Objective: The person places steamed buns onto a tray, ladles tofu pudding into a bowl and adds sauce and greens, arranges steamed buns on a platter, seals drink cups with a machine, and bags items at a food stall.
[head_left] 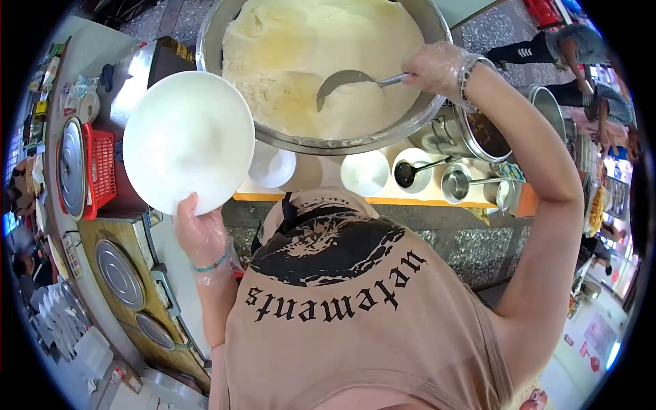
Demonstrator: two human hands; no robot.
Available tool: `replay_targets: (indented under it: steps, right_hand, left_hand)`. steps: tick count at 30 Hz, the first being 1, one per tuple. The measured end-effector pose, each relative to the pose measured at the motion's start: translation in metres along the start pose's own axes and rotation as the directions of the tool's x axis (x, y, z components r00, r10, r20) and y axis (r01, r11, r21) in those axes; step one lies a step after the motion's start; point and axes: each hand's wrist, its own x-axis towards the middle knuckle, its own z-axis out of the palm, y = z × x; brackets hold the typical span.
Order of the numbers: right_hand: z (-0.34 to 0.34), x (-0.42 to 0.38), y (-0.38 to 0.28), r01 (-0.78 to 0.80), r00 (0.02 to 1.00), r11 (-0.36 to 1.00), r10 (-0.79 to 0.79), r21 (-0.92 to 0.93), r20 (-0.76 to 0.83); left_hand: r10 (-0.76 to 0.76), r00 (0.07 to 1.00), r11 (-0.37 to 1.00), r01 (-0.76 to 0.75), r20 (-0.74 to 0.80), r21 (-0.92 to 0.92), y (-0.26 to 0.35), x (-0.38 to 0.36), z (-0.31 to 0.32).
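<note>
My left hand (200, 236), in a clear plastic glove, holds a white bowl (160, 130) by its near rim, with the thumb over the edge. The bowl is tilted, and nothing shows inside it. In my gloved right hand (437, 68) is the handle of a shallow metal scoop (342, 80). The scoop's blade is partly sunk in a pale, soft tofu-like curd (314, 34) with yellowish liquid on top. This curd fills a wide metal pot (321, 145). The bowl overlaps the pot's left rim in view.
Along the counter edge (314, 195) sit white bowls (364, 173), a bowl with a dark ladle (405, 174) and a metal ladle (456, 184). A metal pot with brown contents (488, 133) stands right. Left are a red basket (102, 167) and round lids (121, 273). People (581, 48) are at upper right.
</note>
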Motion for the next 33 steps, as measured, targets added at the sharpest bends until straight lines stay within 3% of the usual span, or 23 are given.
replay_targets:
  steps: [11,13,17,20,22,23,26,27,28,29,30,31,32,33]
  right_hand:
    - [-0.006,0.008,0.007,0.052,0.989,0.983,-0.075,0.176,0.128]
    - [-0.009,0.01,0.009,-0.095,0.963,0.932,-0.003,0.349,0.269]
    - [-0.044,-0.001,0.007,-0.05,0.959,0.93,-0.057,0.364,0.278]
    - [-0.062,-0.011,0.017,-0.045,0.981,0.906,-0.039,0.421,0.19]
    - [-0.07,-0.013,0.028,0.042,0.999,0.865,-0.047,0.5,-0.003]
    - [-0.088,-0.015,0.028,-0.009,0.993,0.902,-0.042,0.431,0.107]
    - [-0.109,-0.019,0.032,-0.035,0.997,0.864,-0.007,0.503,0.081]
    - [-0.122,-0.02,0.025,-0.116,0.987,0.863,0.043,0.492,0.158]
    - [-0.126,-0.023,0.015,-0.115,0.987,0.863,0.044,0.492,0.155]
    - [-0.128,-0.028,0.004,-0.047,0.999,0.874,0.044,0.484,0.018]
    - [-0.132,-0.029,-0.005,0.018,0.992,0.883,0.042,0.469,-0.118]
    - [-0.141,-0.024,-0.014,-0.012,1.0,0.936,0.016,0.351,-0.008]
    - [-0.13,-0.015,-0.006,-0.017,1.0,0.936,0.022,0.353,-0.01]
    - [-0.109,-0.001,0.005,0.165,0.969,0.969,-0.124,0.185,-0.215]
  left_hand:
    - [0.052,0.998,0.996,-0.05,-0.03,0.078,0.021,-0.004,0.021]
    - [0.047,0.999,0.995,-0.045,-0.022,0.093,0.025,-0.001,0.024]
    - [0.032,0.999,0.982,-0.039,0.044,0.186,0.035,0.009,0.029]
    - [0.005,0.994,0.974,-0.03,0.112,0.223,0.038,0.018,0.041]
    - [0.005,0.991,0.971,-0.036,0.132,0.238,0.036,0.025,0.051]
    - [-0.046,0.986,0.978,0.013,0.158,0.206,0.034,0.029,0.056]
    - [-0.152,0.96,0.975,0.106,0.235,0.197,0.026,0.038,0.072]
    - [-0.168,0.945,0.972,0.111,0.279,0.208,0.023,0.038,0.08]
    - [-0.19,0.936,0.973,0.139,0.297,0.185,0.016,0.039,0.085]
    - [-0.209,0.93,0.972,0.163,0.303,0.169,0.012,0.038,0.093]
    - [-0.23,0.923,0.97,0.19,0.31,0.155,0.007,0.036,0.1]
    - [-0.232,0.921,0.969,0.19,0.314,0.157,0.003,0.034,0.105]
    - [-0.231,0.907,0.972,0.2,0.351,0.121,-0.001,0.034,0.109]
    - [-0.229,0.893,0.974,0.212,0.387,0.085,-0.004,0.034,0.112]
